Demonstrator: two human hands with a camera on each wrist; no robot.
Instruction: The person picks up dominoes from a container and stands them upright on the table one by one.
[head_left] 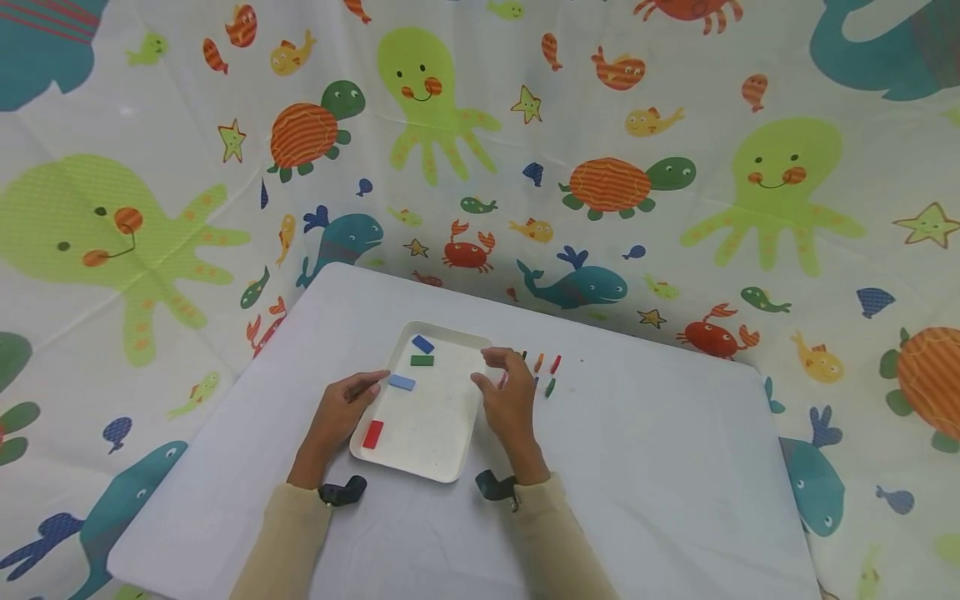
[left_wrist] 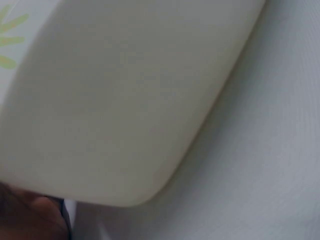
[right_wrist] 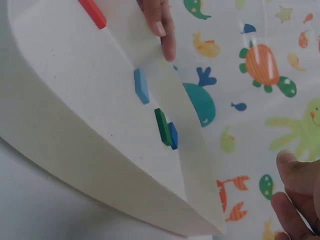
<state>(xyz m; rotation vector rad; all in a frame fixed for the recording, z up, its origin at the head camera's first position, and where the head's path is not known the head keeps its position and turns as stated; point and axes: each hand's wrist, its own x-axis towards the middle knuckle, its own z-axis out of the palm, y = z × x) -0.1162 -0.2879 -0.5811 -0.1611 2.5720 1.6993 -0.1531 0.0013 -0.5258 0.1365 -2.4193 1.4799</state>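
Observation:
A white tray (head_left: 427,425) with a raised rim lies on the table. Inside it are several small flat rectangular blocks: a dark blue block (head_left: 423,343), a green block (head_left: 422,361), a light blue block (head_left: 401,382) and a red block (head_left: 372,434). My left hand (head_left: 343,408) is at the tray's left rim, its fingers loosely extended right beside the edge. At the opposite rim, my right hand (head_left: 512,400) has thumb and fingers spread apart with nothing between them. The right wrist view shows these right fingers (right_wrist: 295,175) apart from the tray.
Right of the tray, partly hidden behind my right hand, lie several small coloured sticks, among them an orange stick (head_left: 539,362), a red stick (head_left: 556,364) and a green stick (head_left: 551,387). The white table (head_left: 660,467) backs onto a sea-animal curtain (head_left: 480,100).

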